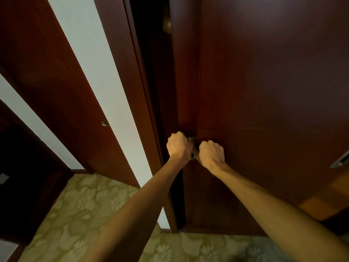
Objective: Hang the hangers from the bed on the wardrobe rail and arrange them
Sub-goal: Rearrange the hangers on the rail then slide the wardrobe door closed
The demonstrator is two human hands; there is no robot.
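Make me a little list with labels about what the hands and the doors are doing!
left hand: curled on the metal handle
right hand: curled in a grip beside it, at the same handle area
wardrobe doors: dark wood, a dark gap showing at the left edge
hangers: none in view
floor: flowered carpet

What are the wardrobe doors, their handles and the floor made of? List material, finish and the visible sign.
Dark reddish-brown wardrobe doors: apparently wood or wood veneer, satin; faint grain and soft sheen.
Small silver handles gripped by both hands: probably polished metal; they glint.
Yellow-green floral floor covering: probably carpet; matte, woven-looking pattern.
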